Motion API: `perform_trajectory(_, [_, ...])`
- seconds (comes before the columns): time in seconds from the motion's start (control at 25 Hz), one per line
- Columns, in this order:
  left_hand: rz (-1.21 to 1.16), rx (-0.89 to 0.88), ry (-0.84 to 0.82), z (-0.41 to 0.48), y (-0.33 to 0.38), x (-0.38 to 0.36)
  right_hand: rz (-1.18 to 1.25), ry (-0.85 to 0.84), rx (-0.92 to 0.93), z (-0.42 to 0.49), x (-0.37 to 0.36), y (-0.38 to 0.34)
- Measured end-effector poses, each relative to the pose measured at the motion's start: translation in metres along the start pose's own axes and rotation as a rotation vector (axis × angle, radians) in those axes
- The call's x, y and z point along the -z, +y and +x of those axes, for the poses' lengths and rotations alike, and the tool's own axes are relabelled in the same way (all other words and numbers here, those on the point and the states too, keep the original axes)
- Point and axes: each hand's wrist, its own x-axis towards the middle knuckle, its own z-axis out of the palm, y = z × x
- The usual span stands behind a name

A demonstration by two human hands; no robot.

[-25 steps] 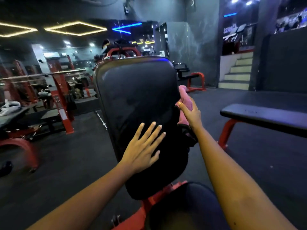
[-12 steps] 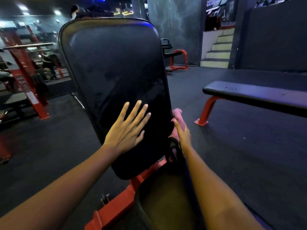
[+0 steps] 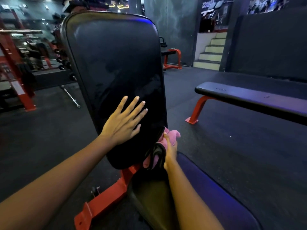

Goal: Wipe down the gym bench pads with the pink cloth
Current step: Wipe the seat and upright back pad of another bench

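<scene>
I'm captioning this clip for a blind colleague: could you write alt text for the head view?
A right hand presses a pink cloth against the lower right edge of an upright black backrest pad, while the left hand lies flat and open on the pad's face. A flat bench stands to the right.

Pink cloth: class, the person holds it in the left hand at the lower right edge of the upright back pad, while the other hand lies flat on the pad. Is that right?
Not quite. The head view shows the pink cloth in the right hand, at the lower right edge of the upright back pad. It is the left hand that lies flat on the pad.
</scene>
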Motion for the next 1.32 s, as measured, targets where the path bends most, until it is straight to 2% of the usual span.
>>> perform_trajectory(0.12, [-0.105,0.104,-0.022,-0.021,0.009,-0.001,-0.086,0.056,0.026,-0.016,-0.003,0.033])
perform_trajectory(0.24, [-0.132,0.111,-0.065,-0.065,0.023,-0.001,-0.134,0.125,-0.004,-0.048,-0.013,0.040])
perform_trajectory(0.36, [-0.231,0.189,-0.078,-0.096,0.027,0.007,-0.128,0.055,0.000,-0.075,-0.021,0.053])
perform_trajectory(0.44, [-0.387,0.331,-0.066,-0.116,0.036,0.016,-0.190,-0.012,0.007,-0.095,-0.027,0.066])
perform_trajectory(0.52, [-0.651,0.620,-0.010,-0.132,0.048,0.026,-0.362,-0.106,0.074,-0.114,-0.026,0.081])
perform_trajectory(0.68, [-1.542,1.459,0.180,-0.110,0.035,0.031,-0.737,-0.225,0.407,-0.142,-0.022,0.088])
perform_trajectory(0.76, [-1.831,1.627,0.257,-0.089,0.013,0.028,-0.821,-0.210,0.618,-0.137,-0.032,0.059])
perform_trajectory(0.88, [-2.090,1.567,0.383,-0.067,-0.016,0.025,-0.776,-0.216,1.094,-0.125,-0.056,-0.017])
perform_trajectory(1.0, [-2.144,1.476,0.435,-0.060,-0.042,0.023,-0.796,-0.234,1.517,-0.127,-0.097,-0.100])
perform_trajectory(1.08, [-2.189,1.436,0.450,-0.055,-0.055,0.023,-0.871,-0.170,1.750,-0.136,-0.132,-0.144])
perform_trajectory(1.16, [-2.245,1.421,0.466,-0.053,-0.060,0.023,-1.024,-0.103,1.906,-0.143,-0.169,-0.171])
perform_trajectory(1.24, [-2.307,1.427,0.491,-0.053,-0.057,0.024,-1.233,-0.082,1.959,-0.146,-0.195,-0.176])
perform_trajectory(1.32, [-2.350,1.443,0.523,-0.053,-0.054,0.024,-1.338,-0.064,1.998,-0.142,-0.198,-0.167])
